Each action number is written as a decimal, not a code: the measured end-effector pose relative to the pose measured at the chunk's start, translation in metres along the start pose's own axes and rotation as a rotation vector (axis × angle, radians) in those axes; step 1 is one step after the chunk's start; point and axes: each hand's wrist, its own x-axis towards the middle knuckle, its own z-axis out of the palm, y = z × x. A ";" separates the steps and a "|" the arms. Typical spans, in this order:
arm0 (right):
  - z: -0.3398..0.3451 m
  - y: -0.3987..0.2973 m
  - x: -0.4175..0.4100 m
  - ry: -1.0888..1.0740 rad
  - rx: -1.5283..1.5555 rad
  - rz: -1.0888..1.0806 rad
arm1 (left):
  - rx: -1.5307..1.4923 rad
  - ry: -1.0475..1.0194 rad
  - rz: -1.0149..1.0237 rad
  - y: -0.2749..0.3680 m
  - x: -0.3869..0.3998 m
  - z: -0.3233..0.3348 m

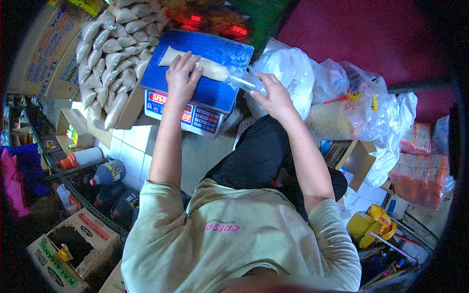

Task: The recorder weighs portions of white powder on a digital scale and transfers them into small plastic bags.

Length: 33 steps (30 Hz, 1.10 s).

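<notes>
A long clear plastic bag, partly filled with pale powder, lies across the blue platform of a digital weighing scale. My left hand rests over the filled part, its fingers curved across the bag. With my right hand I hold the loose, unfilled end of the bag, past the platform's right edge. The powder is packed toward the left; the right part is transparent. Red digits glow on the scale's front panel, partly hidden by my left forearm. White powder dusts the platform.
Left of the scale, a cardboard box is heaped with several filled powder bags. White plastic bags and a clear bag of pale grainy material crowd the right side. Dark bottles stand lower left, near an opened carton.
</notes>
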 end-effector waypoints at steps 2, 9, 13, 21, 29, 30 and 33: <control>0.005 -0.003 0.004 -0.004 0.004 0.001 | 0.049 -0.012 0.017 -0.002 -0.003 0.006; 0.015 -0.008 0.018 -0.045 -0.074 0.050 | 0.054 0.015 0.042 0.001 -0.002 0.009; 0.019 -0.017 0.028 -0.074 -0.049 0.056 | 0.056 0.015 0.063 0.002 -0.001 0.010; 0.022 -0.023 0.034 -0.116 -0.064 0.082 | 0.067 0.016 0.088 0.001 0.000 0.011; 0.025 -0.002 0.030 -0.081 0.075 0.019 | -0.182 0.069 0.026 -0.014 0.002 -0.009; 0.024 0.002 0.026 -0.084 0.108 0.030 | -0.146 0.092 0.001 -0.018 0.002 -0.021; 0.016 0.008 0.018 -0.089 0.183 0.047 | -0.188 0.184 -0.205 -0.026 -0.009 -0.071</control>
